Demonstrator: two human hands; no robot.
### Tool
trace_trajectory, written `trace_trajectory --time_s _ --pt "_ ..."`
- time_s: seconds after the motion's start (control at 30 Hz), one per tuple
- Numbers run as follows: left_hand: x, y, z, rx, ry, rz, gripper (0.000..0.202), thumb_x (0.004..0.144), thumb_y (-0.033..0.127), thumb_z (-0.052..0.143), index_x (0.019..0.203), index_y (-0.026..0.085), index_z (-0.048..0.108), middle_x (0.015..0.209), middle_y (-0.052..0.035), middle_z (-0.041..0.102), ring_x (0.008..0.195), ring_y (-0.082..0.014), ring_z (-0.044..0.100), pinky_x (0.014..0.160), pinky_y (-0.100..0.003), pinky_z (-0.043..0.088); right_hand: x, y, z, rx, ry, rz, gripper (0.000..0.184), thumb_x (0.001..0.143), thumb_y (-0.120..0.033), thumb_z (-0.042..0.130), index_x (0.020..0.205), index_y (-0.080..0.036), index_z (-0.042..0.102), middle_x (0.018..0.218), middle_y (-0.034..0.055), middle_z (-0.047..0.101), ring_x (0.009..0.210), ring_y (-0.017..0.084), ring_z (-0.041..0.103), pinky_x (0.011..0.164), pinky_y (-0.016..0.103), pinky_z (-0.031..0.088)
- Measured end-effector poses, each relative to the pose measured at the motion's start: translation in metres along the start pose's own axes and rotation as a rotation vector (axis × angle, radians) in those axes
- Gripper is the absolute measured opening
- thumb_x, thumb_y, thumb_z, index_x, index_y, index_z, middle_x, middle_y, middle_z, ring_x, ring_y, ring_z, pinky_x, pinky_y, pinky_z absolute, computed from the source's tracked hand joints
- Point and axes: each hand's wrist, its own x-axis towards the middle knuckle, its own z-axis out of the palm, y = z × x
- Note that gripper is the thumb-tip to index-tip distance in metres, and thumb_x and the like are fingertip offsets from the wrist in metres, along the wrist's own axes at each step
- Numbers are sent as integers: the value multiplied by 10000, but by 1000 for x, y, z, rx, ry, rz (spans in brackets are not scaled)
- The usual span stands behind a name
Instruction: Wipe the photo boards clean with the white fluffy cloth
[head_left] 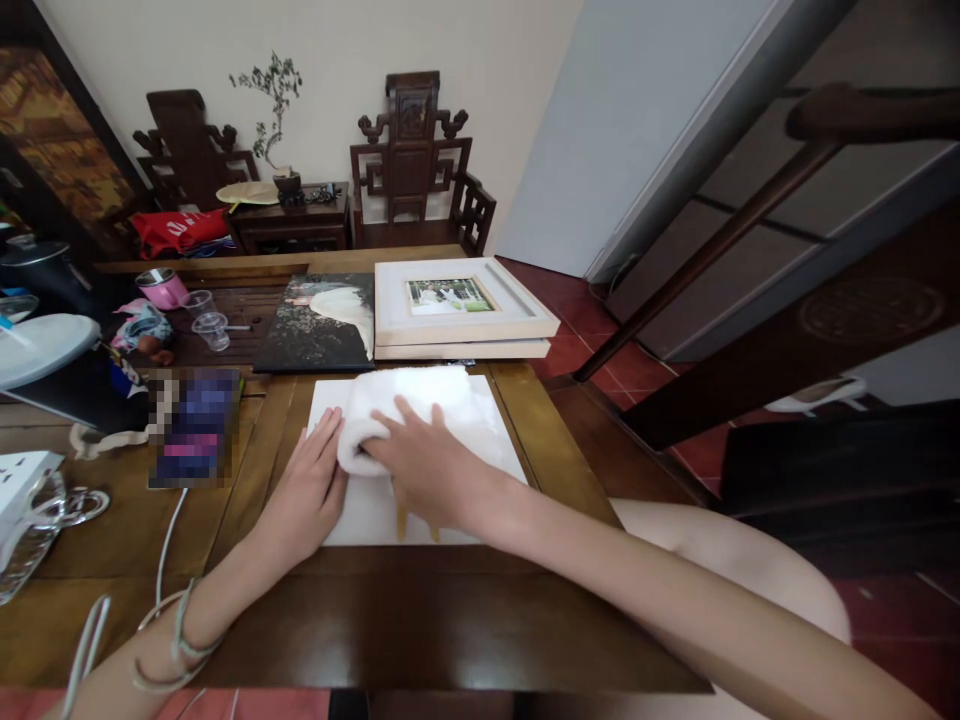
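A flat white panel (352, 515) lies near the front edge of the wooden table. On top of it is a thick, fluffy white towel (484, 400), folded over at its left end. My right hand (424, 455) presses on the towel with fingers spread, its thumb side tucked at the fold. Below that hand, yellowish finger-like streaks show on the panel, seemingly its reflection. My left hand (315, 480) rests flat along the panel's left edge, fingers extended and close to the towel's rolled end.
Behind the panel lie a dark picture panel (300, 320) and stacked light wooden frames (457, 298). Left are a phone-like object (196, 430) with a white cable, clear cups (212, 330), a pink mug (162, 288) and a white power strip (26, 485). A dark wooden chair (750, 290) stands right.
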Motion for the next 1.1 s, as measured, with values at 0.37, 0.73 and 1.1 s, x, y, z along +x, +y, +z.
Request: trace_trajectory --time_s 0.37,0.73,1.1 --pt "2 3 -2 38 -26 2 495 967 215 282 1455 134 314 1548 -158 285 1452 -249 194 1168 -525 191 -59 -35 31 30 -81 -177 302 805 -201 637 1098 -188 709 1520 217 303 1364 549 138 988 797 185" --pt "2 2 -2 -136 44 -32 489 951 296 361 1419 164 407 1526 -118 346 1433 -254 258 1171 -516 186 -4 3 5 0 23 -4 579 778 -15 510 1332 -182 521 1486 162 396 1387 457 225 1017 694 318" --pt "7 1 -11 -525 312 -307 537 997 443 210 1411 185 435 1473 -55 446 1365 -225 401 1146 -436 299 -32 -41 19 7 51 -326 313 884 -207 506 1158 -187 657 1484 199 380 1367 499 233 1020 754 212"
